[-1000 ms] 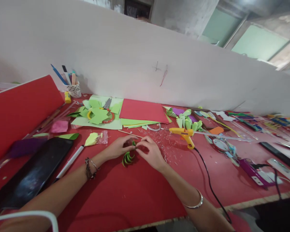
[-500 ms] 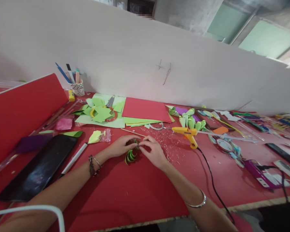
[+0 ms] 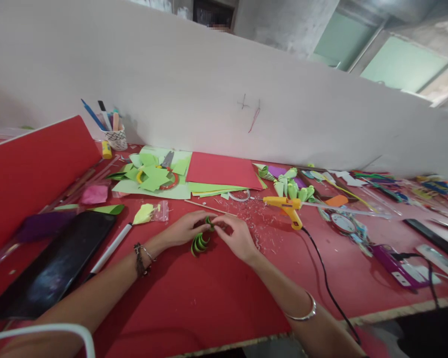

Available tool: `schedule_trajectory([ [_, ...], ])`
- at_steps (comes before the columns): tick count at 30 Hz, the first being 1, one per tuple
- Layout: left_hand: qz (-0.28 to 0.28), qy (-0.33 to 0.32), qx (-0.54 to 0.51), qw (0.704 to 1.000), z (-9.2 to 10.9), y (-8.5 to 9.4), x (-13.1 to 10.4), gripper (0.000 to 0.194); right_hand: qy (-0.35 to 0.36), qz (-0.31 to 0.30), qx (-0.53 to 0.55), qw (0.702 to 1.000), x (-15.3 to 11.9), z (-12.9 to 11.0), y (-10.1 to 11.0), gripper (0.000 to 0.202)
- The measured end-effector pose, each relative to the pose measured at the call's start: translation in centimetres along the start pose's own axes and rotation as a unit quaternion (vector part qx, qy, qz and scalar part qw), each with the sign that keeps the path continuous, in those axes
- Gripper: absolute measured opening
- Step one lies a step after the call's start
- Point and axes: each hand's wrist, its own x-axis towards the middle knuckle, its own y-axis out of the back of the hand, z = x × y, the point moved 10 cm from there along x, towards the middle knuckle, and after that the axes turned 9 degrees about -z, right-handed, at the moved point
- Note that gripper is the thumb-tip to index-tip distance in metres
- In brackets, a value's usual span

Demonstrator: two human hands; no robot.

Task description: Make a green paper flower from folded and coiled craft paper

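Both hands meet over the red tabletop around a green curled paper strip (image 3: 199, 244), whose striped lower loops hang below the fingers. From the left, my left hand (image 3: 184, 228) pinches the upper part of the strip. Facing it, my right hand (image 3: 238, 237) holds the same upper part between thumb and fingers; the exact contact is partly hidden. A thin wooden stick (image 3: 209, 207) lies just beyond the fingertips. Farther right rests a yellow hot glue gun (image 3: 286, 206) with its black cord.
Green paper pieces with scissors (image 3: 168, 171) and a red sheet (image 3: 222, 170) lie at the back. Rolled green paper cones (image 3: 290, 186) sit right of them. A black phone (image 3: 56, 266) and a white marker (image 3: 112, 248) are at left; a purple power strip (image 3: 395, 268) is at right.
The whole view has shifted slightly, so things on the table sit a little farther left. Both hands stay at the curled paper strip with only small finger movement.
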Motion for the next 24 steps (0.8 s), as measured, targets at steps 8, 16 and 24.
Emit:
schedule_trajectory([
  [8, 0.003, -0.005, 0.002, 1.0, 0.2, 0.08, -0.06, 0.031, 0.024, -0.014, -0.011, 1.0, 0.03, -0.54, -0.07, 0.014],
  [16, 0.007, 0.021, 0.018, 1.0, -0.37, -0.03, -0.09, 0.03, -0.005, -0.005, -0.042, 0.999, 0.02, -0.1, 0.08, 0.01],
  [24, -0.001, 0.022, 0.03, 0.999, -0.28, -0.21, -0.06, 0.028, -0.005, -0.025, -0.041, 0.999, 0.04, 0.03, -0.3, 0.008],
])
